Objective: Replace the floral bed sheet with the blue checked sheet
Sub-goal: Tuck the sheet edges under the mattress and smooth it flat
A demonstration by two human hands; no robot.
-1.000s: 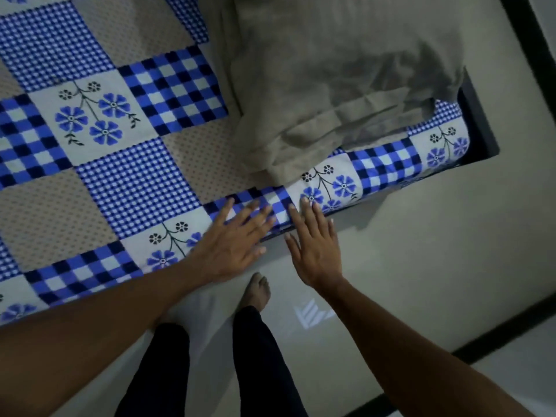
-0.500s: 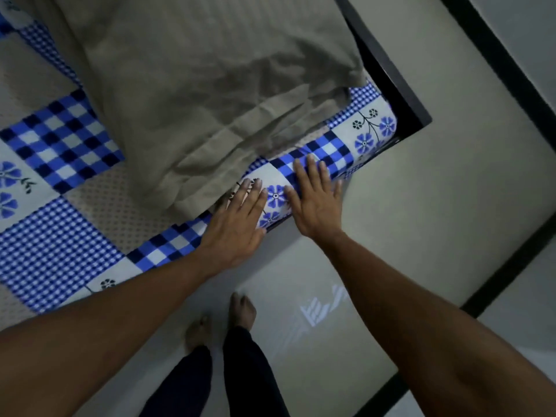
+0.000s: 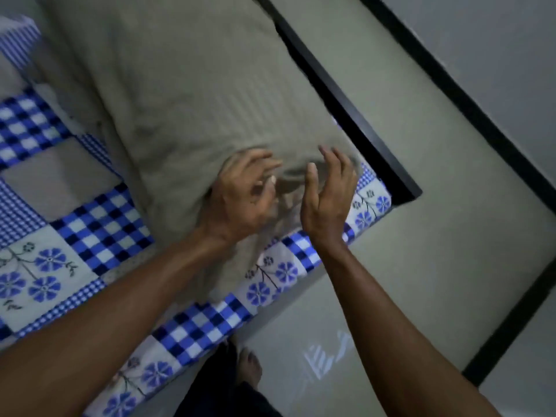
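The limp, light blue checked sheet [image 3: 99,218] should pinch easily at its corner beside the pillow [image 3: 195,85]; the right hand [image 3: 328,194] hovers loose-fingered and empty, while the left hand [image 3: 243,197] is too blurred to tell.

Sheet [image 3: 99,224]: spread over frame's left and lower centre. Pillow [image 3: 186,94]: on sheet, upper centre. Left hand [image 3: 240,195], right hand [image 3: 328,195]: side by side at pillow's near corner, centre. Floor [image 3: 436,266]: right, bottom.

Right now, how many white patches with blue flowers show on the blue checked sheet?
4 patches: one far left, one at bottom, one mid-edge, one at the corner. The grey striped pillow may hide more.
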